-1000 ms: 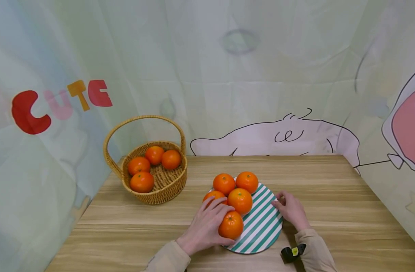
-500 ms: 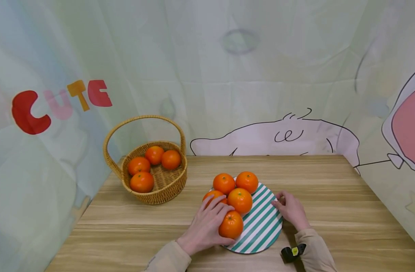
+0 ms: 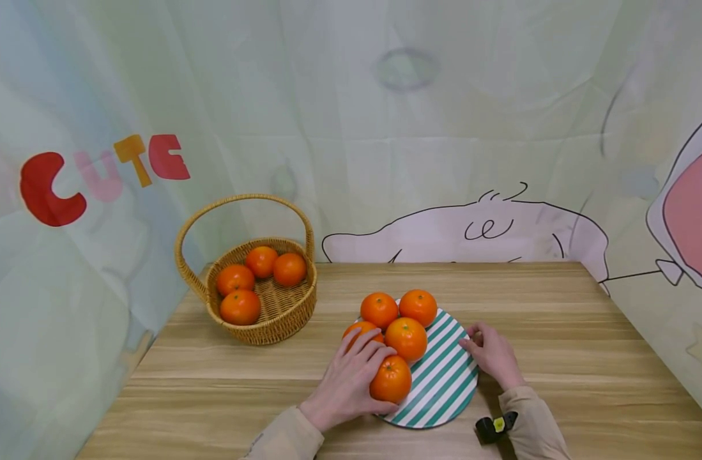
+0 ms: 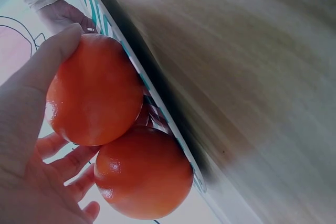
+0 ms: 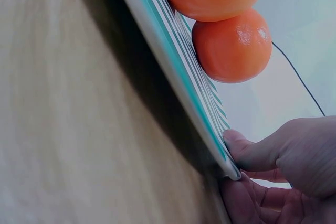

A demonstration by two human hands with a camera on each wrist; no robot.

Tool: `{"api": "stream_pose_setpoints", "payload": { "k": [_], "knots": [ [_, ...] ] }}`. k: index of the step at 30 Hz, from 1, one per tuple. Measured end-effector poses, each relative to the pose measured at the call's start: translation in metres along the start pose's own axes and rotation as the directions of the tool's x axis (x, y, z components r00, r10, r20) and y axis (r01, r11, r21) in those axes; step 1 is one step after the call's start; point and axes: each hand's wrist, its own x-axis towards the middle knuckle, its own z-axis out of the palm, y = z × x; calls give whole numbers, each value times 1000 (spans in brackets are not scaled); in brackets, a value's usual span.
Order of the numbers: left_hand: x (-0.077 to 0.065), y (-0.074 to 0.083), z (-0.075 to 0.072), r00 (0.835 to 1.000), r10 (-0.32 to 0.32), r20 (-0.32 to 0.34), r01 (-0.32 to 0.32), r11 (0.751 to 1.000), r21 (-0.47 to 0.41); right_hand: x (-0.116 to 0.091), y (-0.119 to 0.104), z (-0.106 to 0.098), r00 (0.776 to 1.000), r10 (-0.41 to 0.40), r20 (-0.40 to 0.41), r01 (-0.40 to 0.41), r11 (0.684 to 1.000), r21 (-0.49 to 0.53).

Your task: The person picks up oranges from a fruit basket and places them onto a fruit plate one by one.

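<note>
head: plate [image 3: 450, 378] with five oranges [image 3: 406, 339]

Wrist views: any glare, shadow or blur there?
Left wrist: small glare spots on the lower orange, wooden tabletop soft and blurred; right wrist: dark shadow beneath the striped round board, shiny patch on the uncropped orange, tabletop blurred again.

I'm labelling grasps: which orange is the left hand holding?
The front orange on the striped board: the left hand curls round it. All other oranges sit farther back.
</note>
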Motion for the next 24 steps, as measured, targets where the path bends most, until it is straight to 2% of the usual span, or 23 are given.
{"api": "stream_pose_setpoints", "payload": {
  "k": [7, 24],
  "knots": [
    [0, -1, 1, 1000, 17, -21, -17, 1000, 16, 0, 0, 0, 1000, -17, -18, 17, 1000, -11],
    [1, -2, 2, 999, 34, -36, -34, 999, 19, 0, -1, -1, 1000, 4, -9, -4, 1000, -18]
  ]
}}
